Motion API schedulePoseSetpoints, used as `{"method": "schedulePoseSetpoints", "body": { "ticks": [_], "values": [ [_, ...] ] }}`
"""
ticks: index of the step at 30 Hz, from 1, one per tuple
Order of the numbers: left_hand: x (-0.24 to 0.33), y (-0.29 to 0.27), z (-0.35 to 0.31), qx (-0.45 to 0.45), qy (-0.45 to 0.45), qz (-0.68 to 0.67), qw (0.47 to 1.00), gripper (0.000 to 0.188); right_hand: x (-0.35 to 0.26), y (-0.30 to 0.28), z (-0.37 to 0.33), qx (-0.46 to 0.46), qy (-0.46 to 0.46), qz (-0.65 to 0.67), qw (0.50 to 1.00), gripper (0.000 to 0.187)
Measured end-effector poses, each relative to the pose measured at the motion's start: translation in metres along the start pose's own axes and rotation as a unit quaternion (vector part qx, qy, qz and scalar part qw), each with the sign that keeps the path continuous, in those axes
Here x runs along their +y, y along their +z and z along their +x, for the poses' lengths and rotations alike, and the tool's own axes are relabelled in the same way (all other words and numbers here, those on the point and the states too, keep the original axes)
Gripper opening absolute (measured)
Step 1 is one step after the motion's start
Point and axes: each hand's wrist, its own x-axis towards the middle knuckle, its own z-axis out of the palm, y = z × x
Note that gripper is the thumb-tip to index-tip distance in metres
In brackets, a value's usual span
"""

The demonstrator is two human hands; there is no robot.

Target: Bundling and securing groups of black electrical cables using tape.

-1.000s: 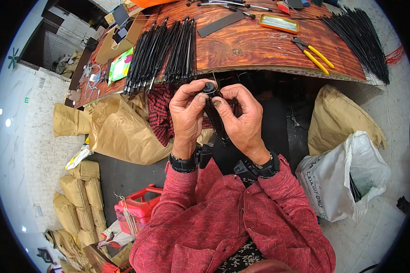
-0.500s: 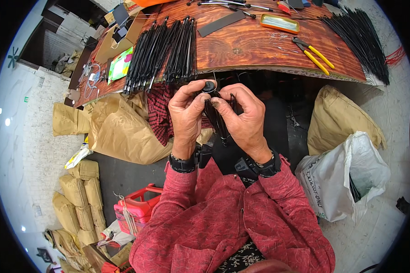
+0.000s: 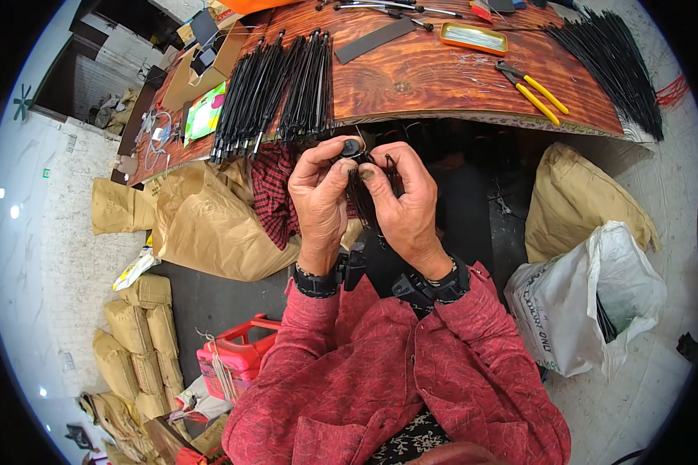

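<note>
In front of the table edge, my two hands meet around a black part with a round, flat end (image 3: 351, 147). My left hand (image 3: 319, 203) is closed, pinching this round end between thumb and fingers. Dark thin strands (image 3: 362, 200) hang down between my palms, mostly covered by my right hand (image 3: 408, 208). That hand is closed too, its thumb pressed near the left thumb and its fingers curled round the strands. A fine wire sticks up just above the round end. Exactly how the strands join the round piece is hidden by my fingers.
On the wooden table (image 3: 411, 81) lie bundled black rods (image 3: 275, 93), a grey strip (image 3: 375, 40), a tin of thin pins (image 3: 474, 37), yellow-handled pliers (image 3: 537, 93) and loose black strands (image 3: 609, 70). Brown sacks (image 3: 217, 225) and a white sack (image 3: 551, 310) stand below.
My right hand has shifted slightly left, closer to my left hand, and turned a little. Less of the hanging strands shows now. Both hands still grip the black part.
</note>
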Motion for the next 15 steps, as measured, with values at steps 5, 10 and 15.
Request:
{"method": "schedulePoseSetpoints", "body": {
  "ticks": [5, 10, 15],
  "values": [
    [0.0, 0.003, -0.001, 0.024, 0.007, 0.009, 1.0, 0.027, 0.001, 0.002, -0.001, -0.009, 0.05, 0.067, 0.996, 0.013],
    [-0.008, 0.009, -0.005, 0.072, 0.002, 0.003, 0.997, 0.032, 0.015, 0.011, 0.0, 0.031, 0.054, 0.123, 0.991, 0.02],
    [-0.008, 0.017, -0.004, 0.117, 0.011, -0.01, 0.993, 0.038, 0.016, 0.012, 0.003, 0.012, 0.059, 0.111, 0.992, 0.019]
  ]
}}
